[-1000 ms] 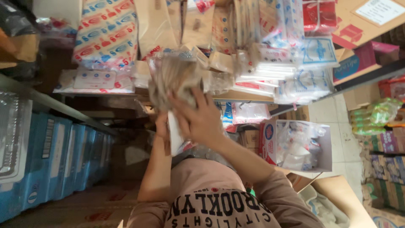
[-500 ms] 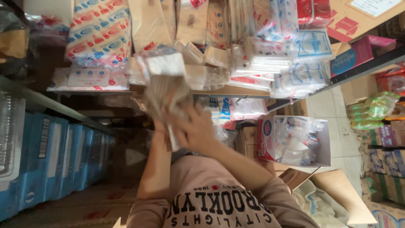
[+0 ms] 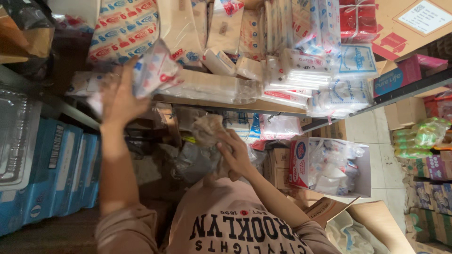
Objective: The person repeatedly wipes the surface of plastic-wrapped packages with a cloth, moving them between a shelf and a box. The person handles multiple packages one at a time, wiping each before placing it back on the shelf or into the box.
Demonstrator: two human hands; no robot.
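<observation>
the hands have come apart. half a second ago both were raised together in the middle, pressed around one crinkled bundle of plastic and packets. now the left hand [image 3: 117, 96] is up at the far left of the shelf [image 3: 226, 104], its grip closed around a small white packet [image 3: 155, 70] printed in blue and red, held tilted at the shelf's front edge, just beside a long clear-wrapped pack [image 3: 207, 87] lying there.

the right hand [image 3: 238, 155] has dropped nearer the chest, below the shelf board. its grip is closed on a crumpled clear plastic bag [image 3: 202, 150], bunched up and sagging to the left.

so the bundle is split — the packet is out of the wrapping and up at the stacked goods, while the wrapping stays low in the other hand. whether the packet rests on the board or hangs in the air is hard to tell.

blue cartons [image 3: 56, 174] stand on the left — an open white box [image 3: 329, 164] of bagged packets sits to the right, lower down.
</observation>
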